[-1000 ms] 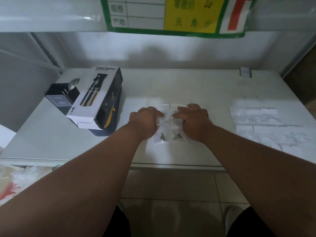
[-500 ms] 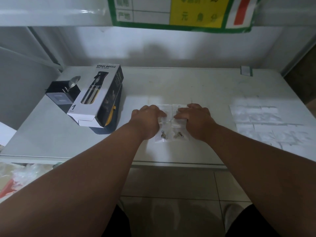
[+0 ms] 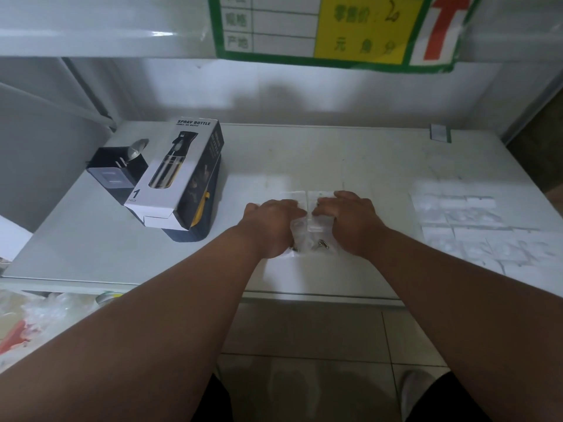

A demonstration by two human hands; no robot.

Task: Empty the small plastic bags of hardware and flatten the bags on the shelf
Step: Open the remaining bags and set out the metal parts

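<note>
Both hands lay palm-down on two small clear bags (image 3: 307,208) on the shelf (image 3: 91,239). The left hand (image 3: 271,225) and right hand (image 3: 350,222) pressed with fingers flat, gripping nothing. Small metal hardware (image 3: 321,245) showed between the wrists.

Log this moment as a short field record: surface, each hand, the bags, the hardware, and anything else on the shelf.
surface: white shelf
left hand: rests on the left small clear plastic bag, fingers bent over it
right hand: rests on the right small clear plastic bag, fingers bent over it
hardware: small metal pieces near the bags' front edge, between the wrists
flattened bags: sheet of clear bags lying at the right
other: white and black spray bottle box at the left, on a dark blue case
</note>
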